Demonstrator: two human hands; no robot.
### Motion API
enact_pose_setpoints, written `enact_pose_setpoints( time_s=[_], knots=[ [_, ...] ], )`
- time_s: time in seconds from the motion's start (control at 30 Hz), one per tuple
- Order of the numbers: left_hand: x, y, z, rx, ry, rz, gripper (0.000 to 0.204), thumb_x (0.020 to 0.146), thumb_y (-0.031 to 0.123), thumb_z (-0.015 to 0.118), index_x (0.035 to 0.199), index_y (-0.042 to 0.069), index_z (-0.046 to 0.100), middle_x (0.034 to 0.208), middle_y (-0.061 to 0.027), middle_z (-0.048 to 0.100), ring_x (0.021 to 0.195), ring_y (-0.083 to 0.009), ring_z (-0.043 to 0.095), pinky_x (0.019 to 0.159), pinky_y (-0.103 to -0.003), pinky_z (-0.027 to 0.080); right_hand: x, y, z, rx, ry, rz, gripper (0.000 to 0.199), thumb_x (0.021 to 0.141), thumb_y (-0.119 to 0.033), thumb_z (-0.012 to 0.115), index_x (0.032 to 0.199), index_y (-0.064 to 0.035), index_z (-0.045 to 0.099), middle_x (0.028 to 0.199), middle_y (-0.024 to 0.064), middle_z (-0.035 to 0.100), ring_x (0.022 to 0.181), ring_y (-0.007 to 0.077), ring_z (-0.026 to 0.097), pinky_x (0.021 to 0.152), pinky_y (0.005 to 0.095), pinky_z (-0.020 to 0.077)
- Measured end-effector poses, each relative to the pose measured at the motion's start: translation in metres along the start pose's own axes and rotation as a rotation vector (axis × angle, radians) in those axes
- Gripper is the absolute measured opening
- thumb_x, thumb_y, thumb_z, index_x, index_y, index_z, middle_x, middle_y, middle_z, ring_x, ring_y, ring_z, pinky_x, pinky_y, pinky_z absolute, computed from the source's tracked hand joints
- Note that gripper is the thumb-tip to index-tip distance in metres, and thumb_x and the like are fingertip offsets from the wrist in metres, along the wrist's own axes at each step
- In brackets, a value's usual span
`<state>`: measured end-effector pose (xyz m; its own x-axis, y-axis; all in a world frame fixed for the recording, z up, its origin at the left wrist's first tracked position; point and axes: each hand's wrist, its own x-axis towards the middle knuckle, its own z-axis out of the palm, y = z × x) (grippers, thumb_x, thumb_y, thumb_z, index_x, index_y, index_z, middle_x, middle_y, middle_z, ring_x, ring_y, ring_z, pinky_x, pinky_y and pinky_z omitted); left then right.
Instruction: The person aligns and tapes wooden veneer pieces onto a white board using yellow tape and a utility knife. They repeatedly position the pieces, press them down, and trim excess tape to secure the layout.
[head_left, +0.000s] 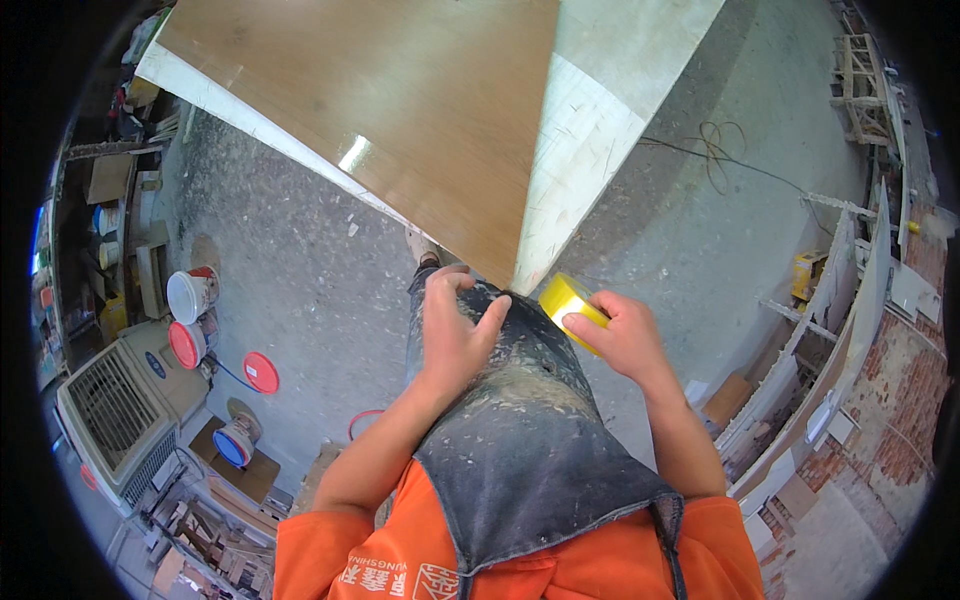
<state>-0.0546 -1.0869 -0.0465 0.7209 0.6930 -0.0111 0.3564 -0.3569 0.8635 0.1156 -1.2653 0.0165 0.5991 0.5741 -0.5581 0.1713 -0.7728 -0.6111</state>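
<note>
Right hand [632, 338] grips yellow tape roll [567, 299]; left hand [455, 335], thumb apart from curled fingers, looks empty. Judgement: keep roll clear of brown panel [390, 110] ahead.

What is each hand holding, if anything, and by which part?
Right hand: a yellow tape roll, gripped at its right side. Left hand: nothing visible, fingers parted.

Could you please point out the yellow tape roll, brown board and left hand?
Yellow tape roll [570, 300]: head view, outer yellow surface.
Brown board [400, 110]: head view, upper face.
Left hand [455, 330]: head view, hand's middle.
</note>
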Motion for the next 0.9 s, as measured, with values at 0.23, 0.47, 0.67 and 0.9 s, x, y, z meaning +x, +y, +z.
enact_pose_setpoints(
  time_s=[0.23, 0.47, 0.67, 0.9],
  knots=[
    [0.003, 0.011, 0.006, -0.506, -0.142, -0.558, 0.027, 0.095, 0.019, 0.074, 0.104, -0.005, 0.067, 0.093, -0.0093, 0.072, 0.082, -0.0171, 0.067, 0.077, -0.032, 0.055, 0.004, 0.008, 0.007, 0.041, 0.015, -0.014, 0.051, 0.084, -0.051, 0.079, 0.087, -0.0011, 0.071, 0.078, 0.0191, 0.068, 0.072, 0.0366, 0.066, 0.066, 0.0455, 0.0497],
    [0.009, 0.013, 0.002, -0.69, -0.178, -0.712, 0.021, 0.096, 0.018, 0.071, 0.101, -0.002, 0.067, 0.094, -0.0099, 0.072, 0.085, -0.0182, 0.068, 0.079, -0.033, 0.057, 0.006, 0.012, 0.011, -0.001, 0.025, -0.078, 0.051, 0.084, -0.05, 0.079, 0.084, -0.0003, 0.069, 0.075, 0.0194, 0.067, 0.069, 0.0364, 0.065, 0.064, 0.0453, 0.0494],
    [0.009, 0.013, 0.008, -0.793, -0.141, -0.736, 0.017, 0.096, 0.017, 0.07, 0.097, 0.0, 0.066, 0.092, -0.0102, 0.071, 0.085, -0.0193, 0.069, 0.078, -0.034, 0.058, 0.005, 0.011, 0.013, 0.016, 0.012, -0.06, 0.05, 0.084, -0.049, 0.08, 0.082, -0.0002, 0.068, 0.075, 0.0195, 0.066, 0.069, 0.0363, 0.065, 0.063, 0.0451, 0.0491],
    [0.006, 0.01, 0.01, -0.828, -0.143, -0.717, 0.017, 0.097, 0.018, 0.07, 0.097, 0.002, 0.065, 0.093, -0.0098, 0.07, 0.088, -0.0196, 0.069, 0.078, -0.035, 0.058, 0.006, 0.009, 0.012, -0.003, 0.004, -0.054, 0.05, 0.084, -0.049, 0.08, 0.082, -0.0001, 0.068, 0.075, 0.0196, 0.067, 0.069, 0.0366, 0.065, 0.063, 0.0451, 0.0492]
  ],
)
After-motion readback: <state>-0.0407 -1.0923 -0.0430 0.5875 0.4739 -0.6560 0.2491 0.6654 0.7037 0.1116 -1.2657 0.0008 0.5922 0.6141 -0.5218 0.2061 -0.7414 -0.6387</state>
